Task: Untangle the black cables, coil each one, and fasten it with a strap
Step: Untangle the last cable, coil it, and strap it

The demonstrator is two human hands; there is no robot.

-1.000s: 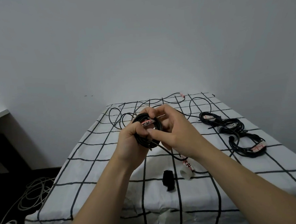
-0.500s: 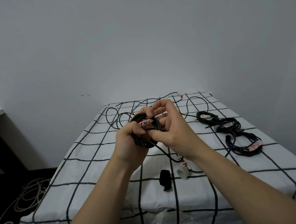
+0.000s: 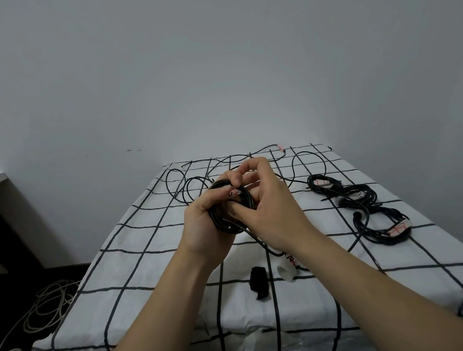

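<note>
While I watch through head view: left hand (image 3: 203,221) grips black cable coil (image 3: 222,222) above checked tablecloth (image 3: 149,263), fingers curled round it. Right hand (image 3: 271,208) pinches coil's other side, thumb pressed on it. White strap (image 3: 234,192) wraps coil; red writing too small to read. Loose black cable (image 3: 309,164) sprawls at far end. Strapped bundles (image 3: 376,220) lie right. Black strap (image 3: 259,281), white roll (image 3: 286,273) near front edge. Versus half second ago: both grips unchanged, coil same place.
</note>
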